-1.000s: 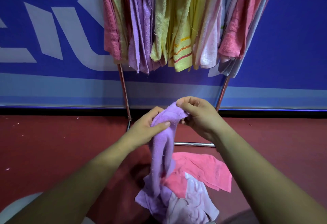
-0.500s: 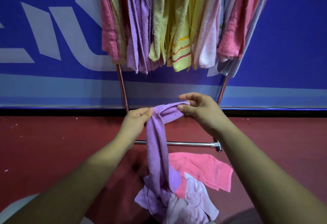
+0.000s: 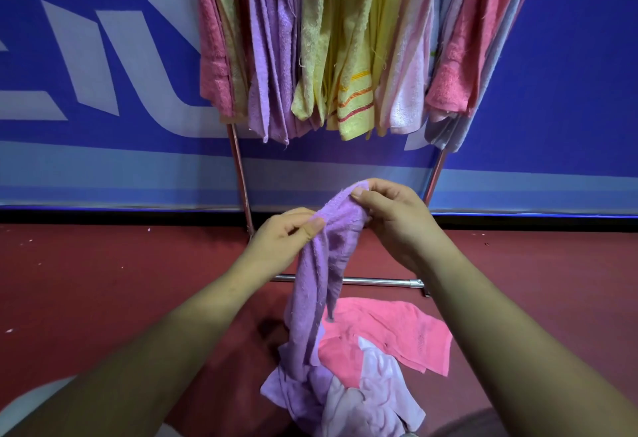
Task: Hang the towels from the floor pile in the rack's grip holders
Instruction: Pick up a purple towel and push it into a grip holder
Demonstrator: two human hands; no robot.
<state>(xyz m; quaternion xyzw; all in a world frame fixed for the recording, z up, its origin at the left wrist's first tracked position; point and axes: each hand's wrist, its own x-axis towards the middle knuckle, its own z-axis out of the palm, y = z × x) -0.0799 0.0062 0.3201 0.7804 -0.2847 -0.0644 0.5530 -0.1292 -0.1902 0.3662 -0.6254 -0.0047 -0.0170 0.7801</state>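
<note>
Bunched tighter than before, purple towel [image 3: 317, 284] hangs above floor pile [image 3: 379, 343], lower end trailing into it. Left hand [image 3: 283, 239] and right hand [image 3: 393, 222], now closer together, each pinch its top edge. Rack [image 3: 238, 167] stands behind pile.

Dim, violet-tinted light; soft shadows on the floor [image 3: 103, 298]; sharp centre, wide-angle bowing at edges, blurred bottom corners.

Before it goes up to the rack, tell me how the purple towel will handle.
Probably floppy: the purple towel sags limply below the left hand and right hand pinching its top edge. Likely light, since fingertip pinches carry it. Its lower end reaches the floor pile, so it may drag neighbours along.
</note>
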